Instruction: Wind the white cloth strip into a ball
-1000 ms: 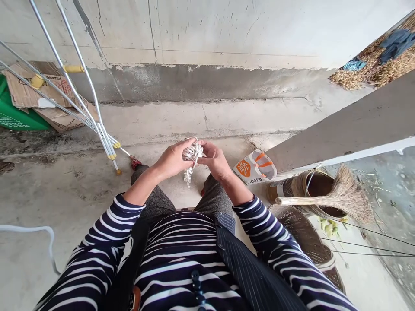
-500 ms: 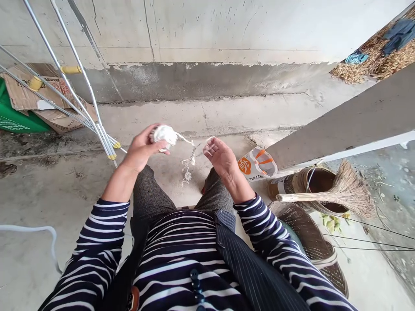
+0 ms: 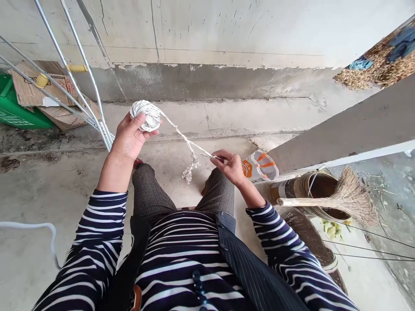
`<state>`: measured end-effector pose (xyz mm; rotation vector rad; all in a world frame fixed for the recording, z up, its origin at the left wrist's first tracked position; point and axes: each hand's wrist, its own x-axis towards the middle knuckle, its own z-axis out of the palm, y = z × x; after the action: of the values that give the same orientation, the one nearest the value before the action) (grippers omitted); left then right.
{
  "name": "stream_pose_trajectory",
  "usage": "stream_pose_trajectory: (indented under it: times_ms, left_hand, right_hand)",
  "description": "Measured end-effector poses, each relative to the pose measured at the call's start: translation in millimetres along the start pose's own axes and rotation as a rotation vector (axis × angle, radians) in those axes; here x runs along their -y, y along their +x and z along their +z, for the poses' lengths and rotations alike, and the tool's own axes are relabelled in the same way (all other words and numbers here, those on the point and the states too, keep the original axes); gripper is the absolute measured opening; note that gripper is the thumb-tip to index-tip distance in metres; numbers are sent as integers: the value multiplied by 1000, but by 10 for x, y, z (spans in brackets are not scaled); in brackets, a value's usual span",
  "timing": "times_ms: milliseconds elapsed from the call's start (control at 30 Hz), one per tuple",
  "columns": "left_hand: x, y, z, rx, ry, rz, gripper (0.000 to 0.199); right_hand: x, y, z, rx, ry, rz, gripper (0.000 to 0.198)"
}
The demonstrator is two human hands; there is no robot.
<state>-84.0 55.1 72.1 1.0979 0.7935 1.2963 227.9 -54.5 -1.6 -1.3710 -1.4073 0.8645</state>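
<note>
My left hand (image 3: 130, 137) is closed round a white ball of yarn (image 3: 147, 115), with the thumb across its front. From the ball a strand of yarn (image 3: 173, 126) runs down to the right. My right hand (image 3: 230, 166) pinches a thin crochet hook (image 3: 219, 159), of which only a little shows between the fingers, and the yarn runs up to those fingertips. A small crocheted piece (image 3: 191, 169), white and lacy, dangles from the strand between both hands, above the gap between my knees.
Metal crutches (image 3: 81, 73) lean at the left before flattened cardboard (image 3: 42, 88) and a green bin (image 3: 24, 110). To the right stand a white and orange bag (image 3: 264, 166), a bucket (image 3: 311, 183) with a straw broom (image 3: 350, 196) across it, and a woven basket (image 3: 301, 229).
My left hand has moved up and left with the ball. My right hand has gone slightly down and right, its fingers closing. The yarn between them is now stretched longer.
</note>
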Motion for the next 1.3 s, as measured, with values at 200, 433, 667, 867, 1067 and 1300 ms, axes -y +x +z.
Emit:
stream_pose_trajectory:
  times_ms: [200, 433, 667, 867, 1067, 1300]
  left_hand:
    - [-23, 10, 45, -25, 9, -17, 56]
    - [-24, -111, 304, 27, 36, -19, 58]
    - [-12, -213, 461, 88, 59, -43, 63]
    - [23, -200, 438, 89, 59, -60, 59]
    - [49, -226, 481, 150, 117, -86, 61]
    - [123, -254, 529, 205, 123, -141, 74]
  right_hand:
    - [78, -207, 231, 242, -720, -470, 31]
    - [164, -154, 787, 419, -874, -472, 44]
    - [177, 8, 829, 350, -439, -467, 36]
    - [551, 488, 415, 49, 202, -153, 39]
    - [1113, 799, 323, 475, 269, -228, 80]
    - [1117, 840, 378, 519, 127, -222, 62]
